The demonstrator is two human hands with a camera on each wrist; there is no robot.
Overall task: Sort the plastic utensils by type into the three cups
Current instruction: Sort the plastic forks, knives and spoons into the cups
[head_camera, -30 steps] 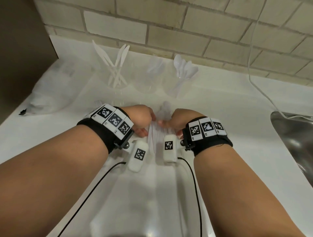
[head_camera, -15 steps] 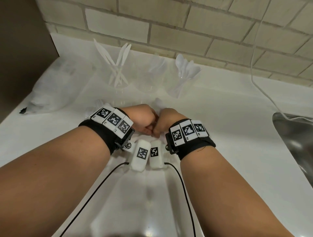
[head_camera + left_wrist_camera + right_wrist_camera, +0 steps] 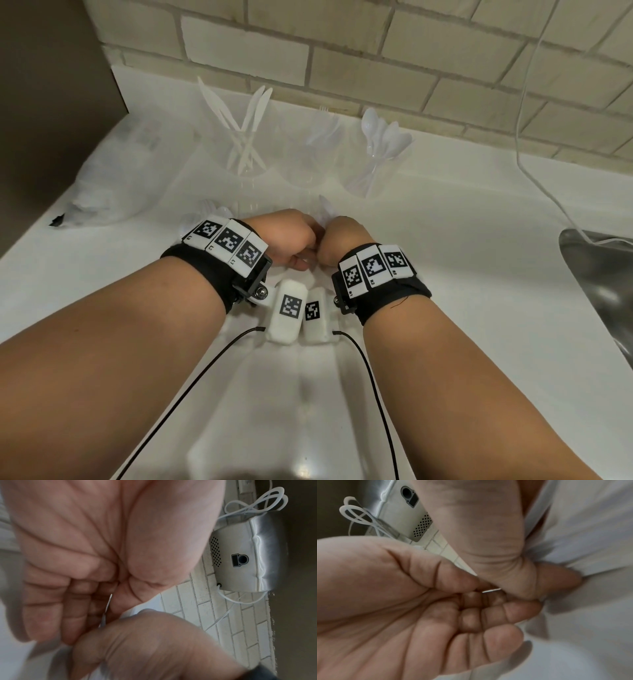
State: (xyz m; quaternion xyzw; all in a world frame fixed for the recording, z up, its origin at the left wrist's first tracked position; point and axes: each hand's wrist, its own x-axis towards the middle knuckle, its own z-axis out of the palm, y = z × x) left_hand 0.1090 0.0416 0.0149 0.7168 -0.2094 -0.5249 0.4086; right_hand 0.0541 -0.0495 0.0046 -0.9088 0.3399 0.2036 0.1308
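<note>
A thin white utensil (image 3: pixel 106 609) is pinched between curled fingers of the left hand (image 3: pixel 291 240) and right hand (image 3: pixel 339 240) above the desk (image 3: pixel 479 240); its type should be checked before a cup (image 3: pixel 305 164) is chosen.

right hand (image 3: pixel 342 241) closed in against left hand (image 3: pixel 287 240)

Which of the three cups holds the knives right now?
The leftmost cup, nearest the dark wall panel: long pointed knives stand in it. The middle cup has forks, the right cup spoons.
</note>
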